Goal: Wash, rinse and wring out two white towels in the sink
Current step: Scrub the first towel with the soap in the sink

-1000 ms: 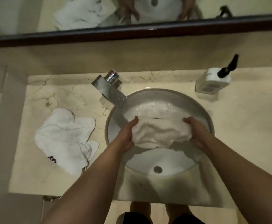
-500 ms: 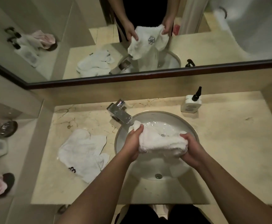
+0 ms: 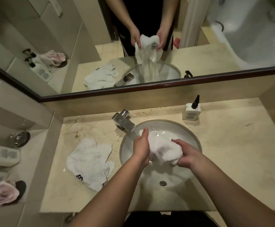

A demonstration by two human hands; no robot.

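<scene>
The towel [image 3: 164,150] gripped over the sink [image 3: 194,138] was thick white terry cloth, nubbly and wet-looking, and the second towel [image 3: 87,161] on the counter [image 3: 231,145] was the same rough cloth with dark stitched marks at one edge. The basin looked like smooth, glossy white ceramic with a shiny metal drain [image 3: 162,183], beside a polished chrome faucet [image 3: 123,122] that mirrored the light. The counter was veined beige marble with a soft sheen, the soap bottle [image 3: 190,112] matt white plastic with a black pump, and the mirror frame [image 3: 149,90] dark glossy wood.
</scene>
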